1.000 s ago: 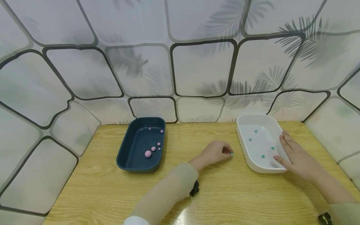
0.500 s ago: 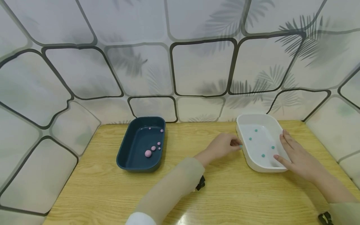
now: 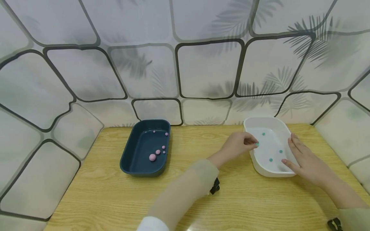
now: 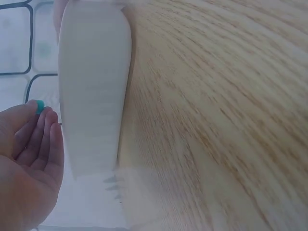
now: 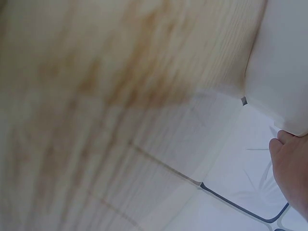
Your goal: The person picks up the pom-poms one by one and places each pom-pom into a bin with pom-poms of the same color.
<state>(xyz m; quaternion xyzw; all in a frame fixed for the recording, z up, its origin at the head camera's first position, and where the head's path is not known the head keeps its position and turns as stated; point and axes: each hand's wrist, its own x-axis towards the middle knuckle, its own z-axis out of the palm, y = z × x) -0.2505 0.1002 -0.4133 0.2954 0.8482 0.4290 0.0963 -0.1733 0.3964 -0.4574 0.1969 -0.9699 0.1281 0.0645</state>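
Over the left rim of the white tray point(image 3: 270, 173), my left hand point(image 3: 237, 145) pinches a small teal ball point(image 4: 40, 106) between thumb and fingertips. Three similar teal balls point(image 3: 281, 151) show on the tray's floor, spread apart. My right hand point(image 3: 310, 163) rests on the tray's right rim with fingers extended. In the left wrist view the tray's outer wall point(image 4: 94, 86) stands beside my hand. The right wrist view catches only part of my right hand point(image 5: 291, 168) against the tray's side.
A dark blue tray point(image 3: 137, 157) stands left on the wooden table point(image 3: 101, 192), holding several pink balls point(image 3: 152, 157) of different sizes. A patterned wall covering point(image 3: 208, 70) rises behind the table's back edge.
My left hand has moved right and away from me, carrying the teal ball from above the table to over the tray's left rim. My right hand has stayed put.
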